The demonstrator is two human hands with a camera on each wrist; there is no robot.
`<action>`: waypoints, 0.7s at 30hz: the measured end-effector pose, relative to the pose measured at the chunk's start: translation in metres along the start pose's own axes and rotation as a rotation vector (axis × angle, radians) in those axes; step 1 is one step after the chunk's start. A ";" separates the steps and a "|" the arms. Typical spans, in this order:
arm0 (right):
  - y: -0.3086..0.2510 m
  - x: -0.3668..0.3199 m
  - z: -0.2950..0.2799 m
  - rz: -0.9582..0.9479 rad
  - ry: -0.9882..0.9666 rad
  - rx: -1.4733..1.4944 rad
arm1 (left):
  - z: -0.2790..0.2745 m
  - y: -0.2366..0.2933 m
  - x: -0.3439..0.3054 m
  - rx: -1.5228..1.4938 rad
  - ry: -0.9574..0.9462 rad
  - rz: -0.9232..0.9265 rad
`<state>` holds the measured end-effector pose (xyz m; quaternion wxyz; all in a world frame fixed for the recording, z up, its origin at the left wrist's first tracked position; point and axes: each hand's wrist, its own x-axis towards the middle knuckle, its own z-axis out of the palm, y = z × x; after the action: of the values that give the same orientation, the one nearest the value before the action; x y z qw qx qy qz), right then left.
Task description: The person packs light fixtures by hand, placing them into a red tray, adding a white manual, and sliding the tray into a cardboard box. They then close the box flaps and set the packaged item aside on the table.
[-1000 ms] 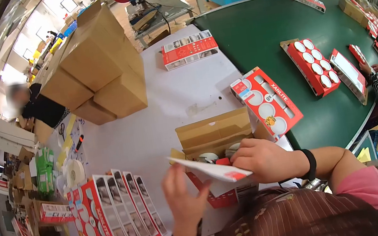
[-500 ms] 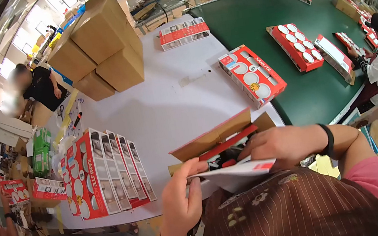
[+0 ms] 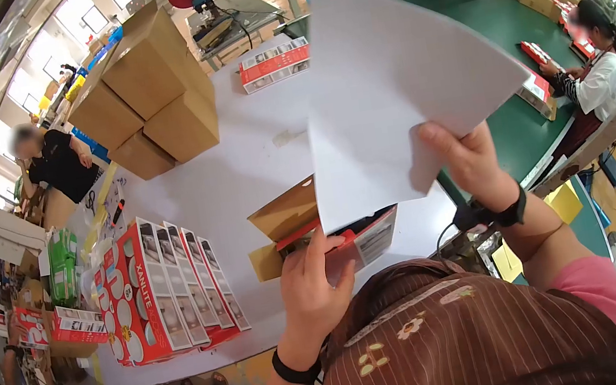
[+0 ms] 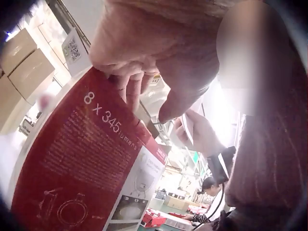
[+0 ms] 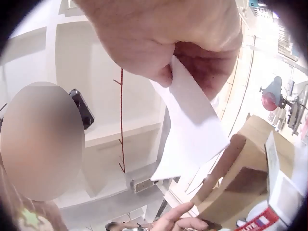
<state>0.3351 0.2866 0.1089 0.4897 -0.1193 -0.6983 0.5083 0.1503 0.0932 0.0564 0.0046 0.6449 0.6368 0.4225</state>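
A white paper sheet (image 3: 380,86), slightly curved, is pinched between the thumb and fingers of my right hand (image 3: 466,161), raised over the table. In the right wrist view the sheet (image 5: 190,125) hangs from that grip. Below stands an open red carton (image 3: 378,238) with its brown flaps (image 3: 283,212) up. My left hand (image 3: 313,287) is at the carton's left end, fingers bent over its edge. In the left wrist view those fingers go behind the red panel (image 4: 82,159), marked 8 x 345 lumens. The sheet hides part of the carton.
At the left stands a row of red and white XANLITE cartons (image 3: 156,295). Large brown boxes (image 3: 158,95) are stacked at the back, near another red carton (image 3: 275,64). A green table (image 3: 490,22) adjoins on the right, where a person in white (image 3: 600,69) handles cartons.
My right hand was down at the carton; it has risen and now holds the white sheet up. The left hand first came down to the carton, then stayed at its left end.
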 end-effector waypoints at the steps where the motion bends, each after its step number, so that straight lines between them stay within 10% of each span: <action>1: 0.000 -0.002 0.011 -0.062 0.022 0.010 | 0.001 -0.004 -0.001 0.001 -0.012 0.017; 4: 0.009 0.003 0.021 -0.352 -0.126 -0.371 | 0.003 0.000 -0.004 0.064 0.020 -0.016; 21: 0.029 0.005 0.049 -0.340 -0.331 -0.463 | 0.030 -0.028 -0.022 0.309 0.271 0.233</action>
<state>0.2837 0.2739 0.0874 0.4074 -0.0250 -0.8752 0.2597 0.1478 0.0961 0.0100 -0.2282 0.6445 0.6101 0.4005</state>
